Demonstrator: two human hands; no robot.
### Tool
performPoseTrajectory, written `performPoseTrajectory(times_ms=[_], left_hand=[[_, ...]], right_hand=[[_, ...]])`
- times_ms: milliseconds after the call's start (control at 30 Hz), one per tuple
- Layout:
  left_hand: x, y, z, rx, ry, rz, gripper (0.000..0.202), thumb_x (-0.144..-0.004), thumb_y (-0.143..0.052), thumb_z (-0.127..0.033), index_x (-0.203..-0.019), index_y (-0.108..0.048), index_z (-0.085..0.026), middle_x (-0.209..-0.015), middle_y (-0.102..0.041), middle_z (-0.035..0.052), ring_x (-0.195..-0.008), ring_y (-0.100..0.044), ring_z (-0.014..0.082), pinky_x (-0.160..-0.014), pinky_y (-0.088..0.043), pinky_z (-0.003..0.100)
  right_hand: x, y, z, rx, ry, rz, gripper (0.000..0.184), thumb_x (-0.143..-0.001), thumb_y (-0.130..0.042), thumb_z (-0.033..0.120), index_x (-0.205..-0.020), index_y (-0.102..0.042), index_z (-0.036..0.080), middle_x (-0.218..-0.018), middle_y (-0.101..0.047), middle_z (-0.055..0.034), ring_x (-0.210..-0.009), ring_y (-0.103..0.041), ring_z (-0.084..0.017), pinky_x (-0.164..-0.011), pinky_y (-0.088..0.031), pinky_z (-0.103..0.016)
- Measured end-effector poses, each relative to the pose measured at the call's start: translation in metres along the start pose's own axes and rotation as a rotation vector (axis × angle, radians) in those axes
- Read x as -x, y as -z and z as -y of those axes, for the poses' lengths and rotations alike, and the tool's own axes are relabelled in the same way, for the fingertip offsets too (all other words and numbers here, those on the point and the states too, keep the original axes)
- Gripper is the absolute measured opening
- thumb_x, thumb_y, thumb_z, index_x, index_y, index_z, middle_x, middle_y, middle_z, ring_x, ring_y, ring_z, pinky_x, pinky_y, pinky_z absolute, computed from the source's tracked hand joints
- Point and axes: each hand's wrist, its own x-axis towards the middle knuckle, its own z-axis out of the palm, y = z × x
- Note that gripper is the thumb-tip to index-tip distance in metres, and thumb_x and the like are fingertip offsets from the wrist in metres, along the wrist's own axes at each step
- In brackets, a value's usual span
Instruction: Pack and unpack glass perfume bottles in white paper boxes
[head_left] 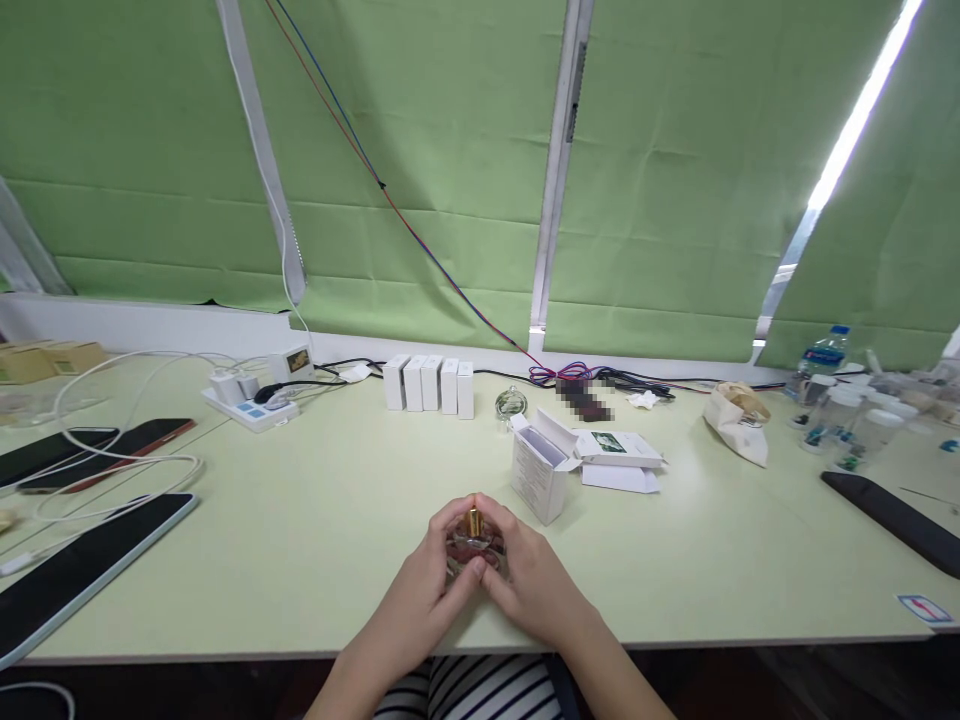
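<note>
Snugly, a glass bottle [471, 553] is held by left hand [433, 572] and right hand [529, 572], bottom middle; probably slippery, easily broken, its sides should be gripped.

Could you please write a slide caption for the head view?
The left hand and right hand together cup a gold-topped bottle near an open white box on a pale table.

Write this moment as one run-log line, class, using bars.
left hand: cupping bottle | right hand: cupping bottle | bottle: between hands, gold cap up | open box: beyond hands, standing | white boxes: row at back
</note>
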Motion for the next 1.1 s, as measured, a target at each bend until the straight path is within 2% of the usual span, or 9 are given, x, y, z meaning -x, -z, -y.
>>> performPoseTrajectory(times_ms=[833,1000,1100], left_hand=[[0.0003,0.0,0.0012,0.044,-0.009,-0.016,0.036,-0.091,-0.04,-0.031,-0.124,-0.026,-0.027,-0.117,-0.052,0.0073,-0.102,-0.056,0.0201,-0.09,-0.045,0.036],[0.0051,0.0012,-0.001,0.046,0.002,0.003,0.043,-0.091,-0.042,-0.033,-0.13,-0.026,-0.03,-0.128,-0.046,0.0077,-0.109,-0.052,0.0219,-0.095,-0.042,0.038],[0.0075,0.0007,0.0001,0.106,0.033,0.017,0.052,-0.089,-0.045,-0.038,-0.135,-0.021,-0.03,-0.137,-0.038,0.0091,-0.116,-0.047,0.0241,-0.099,-0.038,0.04]], right_hand=[[0.0012,-0.0032,-0.0012,-0.006,0.006,-0.039,0.059,-0.08,-0.047,0.011,-0.132,-0.024,0.027,-0.112,-0.056,-0.0069,-0.096,-0.057,-0.019,-0.081,-0.051,-0.034],[0.0005,-0.0027,-0.0002,0.024,0.003,-0.019,0.063,-0.079,-0.048,0.009,-0.134,-0.02,0.026,-0.116,-0.055,-0.0079,-0.098,-0.057,-0.019,-0.082,-0.05,-0.035],[0.0,-0.0034,-0.0014,0.059,0.021,-0.018,0.065,-0.079,-0.05,0.01,-0.133,-0.019,0.025,-0.119,-0.053,-0.009,-0.1,-0.056,-0.02,-0.083,-0.049,-0.035]])
